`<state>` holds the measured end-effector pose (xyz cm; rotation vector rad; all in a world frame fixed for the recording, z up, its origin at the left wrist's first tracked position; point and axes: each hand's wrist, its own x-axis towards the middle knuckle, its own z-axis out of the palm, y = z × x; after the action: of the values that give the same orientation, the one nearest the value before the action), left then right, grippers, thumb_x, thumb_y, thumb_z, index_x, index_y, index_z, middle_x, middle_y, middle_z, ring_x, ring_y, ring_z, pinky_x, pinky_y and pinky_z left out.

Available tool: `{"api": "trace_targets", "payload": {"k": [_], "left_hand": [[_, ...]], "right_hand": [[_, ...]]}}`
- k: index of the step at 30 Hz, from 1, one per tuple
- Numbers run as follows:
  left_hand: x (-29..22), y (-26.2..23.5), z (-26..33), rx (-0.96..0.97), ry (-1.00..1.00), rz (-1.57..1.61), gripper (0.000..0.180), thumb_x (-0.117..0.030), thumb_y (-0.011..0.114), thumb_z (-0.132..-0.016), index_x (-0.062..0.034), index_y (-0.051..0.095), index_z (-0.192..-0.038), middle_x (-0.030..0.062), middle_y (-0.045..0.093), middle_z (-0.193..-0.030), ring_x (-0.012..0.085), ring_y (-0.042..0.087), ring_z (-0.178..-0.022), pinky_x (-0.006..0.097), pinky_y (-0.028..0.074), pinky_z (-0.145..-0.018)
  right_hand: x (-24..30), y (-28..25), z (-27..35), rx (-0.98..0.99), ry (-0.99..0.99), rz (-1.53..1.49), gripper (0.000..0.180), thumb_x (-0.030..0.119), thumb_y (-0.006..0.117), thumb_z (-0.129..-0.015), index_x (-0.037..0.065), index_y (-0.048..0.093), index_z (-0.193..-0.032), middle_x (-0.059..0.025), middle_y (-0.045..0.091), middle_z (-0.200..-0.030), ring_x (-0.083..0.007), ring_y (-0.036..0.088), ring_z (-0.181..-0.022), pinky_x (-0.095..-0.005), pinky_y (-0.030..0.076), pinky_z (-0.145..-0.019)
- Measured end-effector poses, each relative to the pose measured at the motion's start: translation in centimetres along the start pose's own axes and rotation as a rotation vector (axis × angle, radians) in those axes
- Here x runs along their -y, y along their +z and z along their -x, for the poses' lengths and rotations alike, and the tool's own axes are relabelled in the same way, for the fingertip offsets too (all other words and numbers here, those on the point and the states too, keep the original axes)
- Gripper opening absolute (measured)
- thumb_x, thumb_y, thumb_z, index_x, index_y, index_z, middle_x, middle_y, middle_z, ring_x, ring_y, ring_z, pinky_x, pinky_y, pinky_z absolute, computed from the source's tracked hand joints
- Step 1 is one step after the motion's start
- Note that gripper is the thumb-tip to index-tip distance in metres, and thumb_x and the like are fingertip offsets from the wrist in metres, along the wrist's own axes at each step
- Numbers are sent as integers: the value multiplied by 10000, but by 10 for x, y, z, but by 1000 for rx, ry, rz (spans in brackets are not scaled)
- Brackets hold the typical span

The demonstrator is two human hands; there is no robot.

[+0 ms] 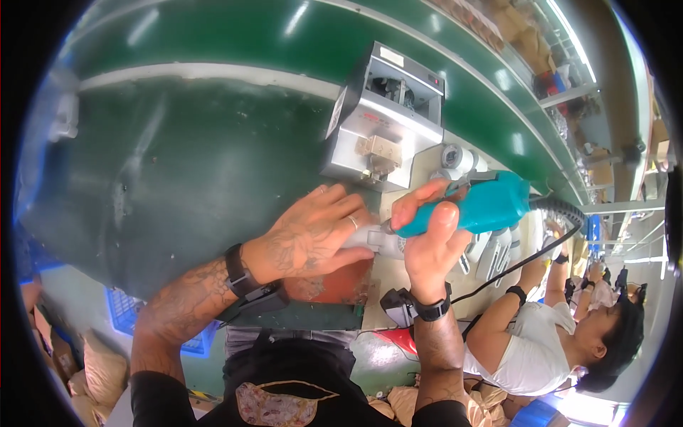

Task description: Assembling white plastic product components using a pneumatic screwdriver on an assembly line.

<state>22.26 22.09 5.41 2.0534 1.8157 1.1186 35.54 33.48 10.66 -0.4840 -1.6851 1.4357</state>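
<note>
Above the desk (213, 156), the right hand (432, 257) has its fingers (414, 204) wrapped round a teal corded screwdriver (487, 206), whose tip points left at a whitish piece (388, 243) gripped between the slightly parted thumb and fingers of the left hand (302, 235).

Right grip (432, 252) around teal power tool (494, 204), left grip (307, 231) on pale part (371, 239), grey machine (388, 121) beyond

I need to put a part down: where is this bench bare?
The widest bare patch is the dark green surface between the pale strip, the grey machine and the left hand. It is crowded right of the machine, where white parts lie near the turquoise power tool in the right hand.
</note>
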Motion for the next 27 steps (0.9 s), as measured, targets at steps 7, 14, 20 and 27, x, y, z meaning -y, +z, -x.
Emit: {"api": "trace_targets", "payload": {"k": [7,14,20,27], "left_hand": [[3,-4,2,-62,80,17,381,-311,738,-824,-68,630,-1097,81,550,-975,281,527,-935,392,444,-824],[-1,-5,3,-36,86,10,379,-307,734,-821,-64,635,-1095,84,558,-982,280,529,-929,396,449,-831],[1,-8,4,-22,40,0,362,-288,726,-836,-90,648,-1128,69,578,-1010,270,540,-931,391,450,-841],[-1,-4,0,-1,32,-10,318,-247,694,-876,-94,649,-1152,61,581,-1033,267,536,-941,387,444,-843]], "right_hand": [[3,25,-47,-3,-222,58,441,428,511,-1038,-9,526,-1089,-74,582,-717,-173,576,-655,-306,463,-604],[-15,25,-54,19,-200,2,411,408,518,-1039,-2,529,-1054,-73,589,-719,-167,581,-650,-312,476,-602],[6,25,-27,18,-134,20,473,463,517,-1031,-7,535,-1079,-90,586,-706,-176,557,-615,-325,472,-586],[26,-4,24,-14,-25,16,719,670,557,-925,-25,493,-1095,-85,517,-639,-187,510,-549,-333,438,-534]]}}
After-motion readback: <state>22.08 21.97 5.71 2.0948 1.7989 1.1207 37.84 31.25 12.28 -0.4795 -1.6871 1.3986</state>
